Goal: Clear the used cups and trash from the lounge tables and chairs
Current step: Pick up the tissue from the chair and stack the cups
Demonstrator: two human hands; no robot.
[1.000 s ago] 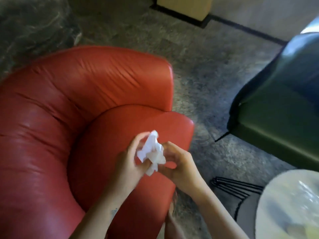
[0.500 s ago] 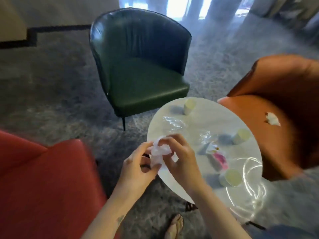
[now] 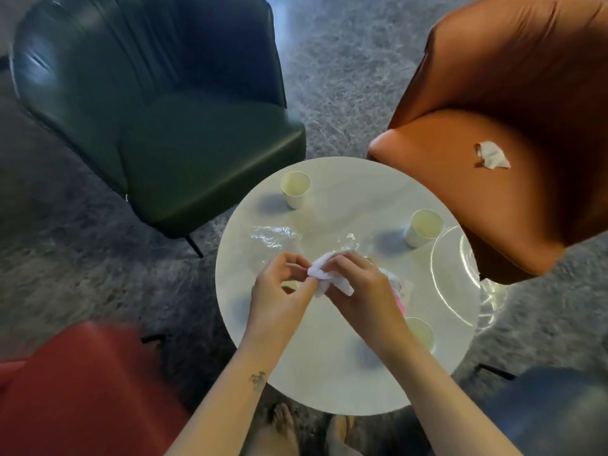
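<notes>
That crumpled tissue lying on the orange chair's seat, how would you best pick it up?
Pinch the crumpled tissue by its raised, bunched middle, coming straight down from above and in over the seat's open front edge. It lies loose and lumpy on the orange chair, whose back and side wrap round behind it. A light fingertip pinch should probably be enough.

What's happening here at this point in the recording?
A person stands over a round white table. The left hand and right hand together pinch a crumpled tissue above the tabletop. On the table stand a far cup, a right cup and a near cup, along with clear plastic wrap, a pink wrapper and a clear plate. A second tissue lies on the orange chair seat, not yet collected.
</notes>
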